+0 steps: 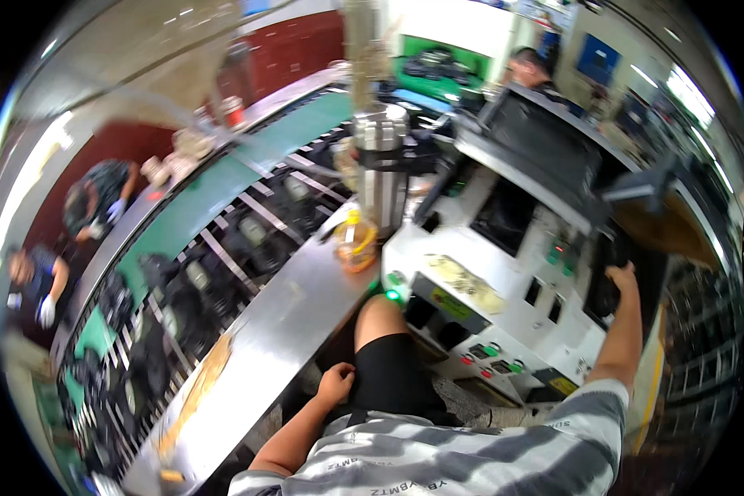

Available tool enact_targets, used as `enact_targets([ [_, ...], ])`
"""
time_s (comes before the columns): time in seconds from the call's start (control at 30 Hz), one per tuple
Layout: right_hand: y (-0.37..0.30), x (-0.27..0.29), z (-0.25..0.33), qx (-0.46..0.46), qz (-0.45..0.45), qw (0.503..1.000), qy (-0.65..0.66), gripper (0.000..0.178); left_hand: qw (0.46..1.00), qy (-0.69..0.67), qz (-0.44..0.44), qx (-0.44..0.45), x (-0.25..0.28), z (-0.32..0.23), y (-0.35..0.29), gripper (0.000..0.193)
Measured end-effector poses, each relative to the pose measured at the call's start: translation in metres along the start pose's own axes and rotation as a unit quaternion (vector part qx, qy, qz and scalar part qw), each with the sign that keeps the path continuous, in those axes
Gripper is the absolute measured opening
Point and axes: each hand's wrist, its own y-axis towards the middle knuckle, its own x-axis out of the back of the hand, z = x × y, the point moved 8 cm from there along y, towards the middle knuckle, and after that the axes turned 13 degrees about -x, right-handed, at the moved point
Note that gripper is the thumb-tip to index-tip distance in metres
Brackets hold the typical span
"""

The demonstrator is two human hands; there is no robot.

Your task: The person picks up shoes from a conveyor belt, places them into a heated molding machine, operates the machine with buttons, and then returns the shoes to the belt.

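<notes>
My right hand (pixel 622 277) reaches into the dark bay on the right side of a white machine (pixel 512 310). Its fingers are bent against something black there, which blends into the bay, so its kind is unclear. Beside my left thigh, next to the steel bench (pixel 281 322), my left hand (pixel 336 383) hangs with its fingers curled in and nothing visible in them. Small lit buttons and rocker switches (pixel 492 351) sit on the machine's lower front. A yellowish, crumpled cloth (pixel 463 281) lies on its top.
A bottle of orange liquid (pixel 355 241) stands on the bench, near a steel cylinder (pixel 382 169). Black shoe-like items (pixel 186 285) fill the roller conveyor at left. Two people (pixel 99 198) work beyond it; another person (pixel 537 74) is behind the machine. A wire rack (pixel 703 355) stands at right.
</notes>
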Motion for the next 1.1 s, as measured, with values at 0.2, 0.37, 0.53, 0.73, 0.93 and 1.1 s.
enact_targets([
  [0.2, -0.142, 0.031, -0.001, -0.017, -0.246, 0.969, -0.033, 0.086, 0.988, 0.08, -0.023, 0.131, 0.063, 0.061, -0.132, 0.029],
  [0.37, -0.267, 0.016, -0.057, 0.185, -0.493, 0.842, 0.121, 0.069, 0.992, 0.072, -0.013, 0.105, 0.059, 0.054, -0.154, 0.028],
  [0.53, -0.252, -0.067, -0.107, 0.279, -0.4, 0.858, 0.163, 0.049, 0.998, 0.015, 0.04, -0.038, 0.045, -0.01, -0.104, 0.033],
  [0.73, -0.392, -0.267, -0.02, 0.458, -0.014, 0.834, 0.306, 0.049, 0.966, -0.155, 0.0, -0.206, 0.079, -0.122, -0.074, 0.074],
  [0.93, -0.84, -0.201, 0.17, 0.352, 0.766, 0.435, 0.317, 0.051, 0.832, -0.453, -0.2, -0.249, 0.192, -0.093, -0.126, 0.088],
  [1.1, -1.027, -0.231, 0.214, 0.648, 0.695, 0.31, 0.001, 0.049, 0.637, -0.509, -0.565, -0.126, 0.276, -0.014, -0.251, 0.078],
])
